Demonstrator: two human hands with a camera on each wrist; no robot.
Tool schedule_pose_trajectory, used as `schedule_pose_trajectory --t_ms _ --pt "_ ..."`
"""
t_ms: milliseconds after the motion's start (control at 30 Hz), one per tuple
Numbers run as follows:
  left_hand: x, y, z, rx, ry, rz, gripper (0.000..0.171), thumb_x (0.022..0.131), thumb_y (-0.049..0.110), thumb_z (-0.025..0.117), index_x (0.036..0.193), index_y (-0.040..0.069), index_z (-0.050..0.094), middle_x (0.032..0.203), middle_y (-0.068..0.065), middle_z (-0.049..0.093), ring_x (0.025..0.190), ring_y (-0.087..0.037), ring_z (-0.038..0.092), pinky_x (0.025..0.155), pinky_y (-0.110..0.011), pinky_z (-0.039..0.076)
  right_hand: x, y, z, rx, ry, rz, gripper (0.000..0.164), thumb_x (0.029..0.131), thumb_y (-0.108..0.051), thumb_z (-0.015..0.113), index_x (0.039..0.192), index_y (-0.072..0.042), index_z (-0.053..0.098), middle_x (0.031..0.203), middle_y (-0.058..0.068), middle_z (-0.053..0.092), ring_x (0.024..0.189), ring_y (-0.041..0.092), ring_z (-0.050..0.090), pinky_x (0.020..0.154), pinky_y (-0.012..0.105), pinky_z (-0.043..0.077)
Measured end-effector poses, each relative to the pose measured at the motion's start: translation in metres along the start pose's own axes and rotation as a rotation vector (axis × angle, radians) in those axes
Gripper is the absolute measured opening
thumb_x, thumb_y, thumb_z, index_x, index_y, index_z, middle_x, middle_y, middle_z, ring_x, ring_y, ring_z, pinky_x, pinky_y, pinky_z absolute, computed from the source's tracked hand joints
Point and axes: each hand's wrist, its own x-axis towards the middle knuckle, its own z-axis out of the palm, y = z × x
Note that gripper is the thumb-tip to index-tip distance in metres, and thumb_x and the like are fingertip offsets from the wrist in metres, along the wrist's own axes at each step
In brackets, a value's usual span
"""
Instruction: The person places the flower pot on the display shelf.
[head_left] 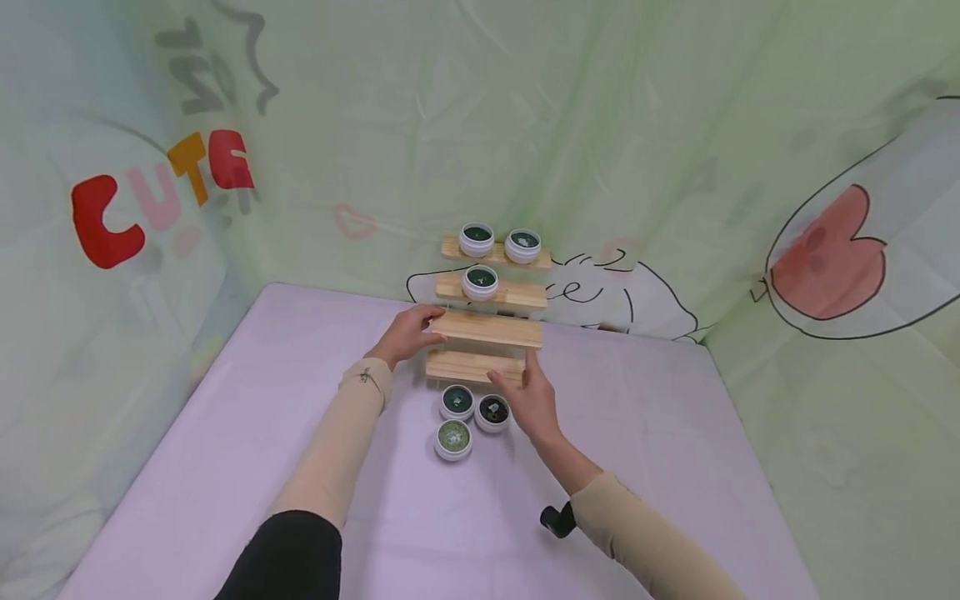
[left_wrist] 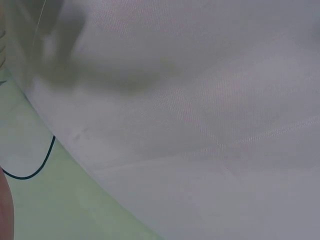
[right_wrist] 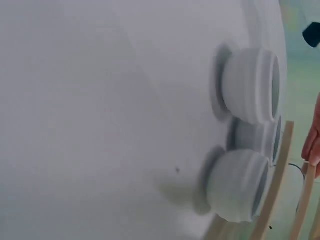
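Note:
A four-step wooden display stand [head_left: 487, 329] stands at the back of the table. My left hand [head_left: 408, 333] grips the left end of its second step from the bottom, thumb in front and fingers behind. At the right end, my right hand [head_left: 534, 400] holds the lowest step, the thumb over its front and a finger reaching up beside the step above. Two small white jars [head_left: 477, 239] with dark green tops sit on the highest step, and another jar [head_left: 480, 283] on the one below. Three more jars [head_left: 453, 439] are grouped on the table before the stand; one has a lighter green top.
A pale lilac cloth covers the table [head_left: 637, 433]. Light green printed sheets [head_left: 480, 100] hang behind and at both sides, the back one close behind the stand. Near the right forearm there is a small black object [head_left: 557, 522].

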Motion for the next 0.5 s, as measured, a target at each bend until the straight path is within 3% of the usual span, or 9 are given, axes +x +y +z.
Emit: schedule_pose_trajectory --t_ms 267,500 --pt "0.001 -0.002 0.001 -0.011 0.005 0.027 0.057 0.079 0.019 0.072 0.129 0.0 0.051 0.132 -0.015 0.05 0.122 -0.026 0.048 0.104 -0.031 0.044 -0.029 0.026 0.015 -0.016 -0.005 0.011 0.098 0.079 -0.045 0.068 0.147 -0.002 0.011 0.152 0.015 0.018 0.139 0.026 0.022 0.116 0.04 0.025" --pt "0.001 -0.003 0.001 -0.007 0.004 0.027 0.057 0.079 0.018 0.072 0.129 0.0 0.051 0.132 -0.016 0.05 0.122 -0.026 0.048 0.104 -0.031 0.044 -0.044 0.035 0.021 0.005 0.012 0.005 0.095 0.079 -0.042 0.069 0.147 -0.003 0.015 0.152 0.016 0.019 0.135 0.029 0.03 0.112 0.038 0.032"
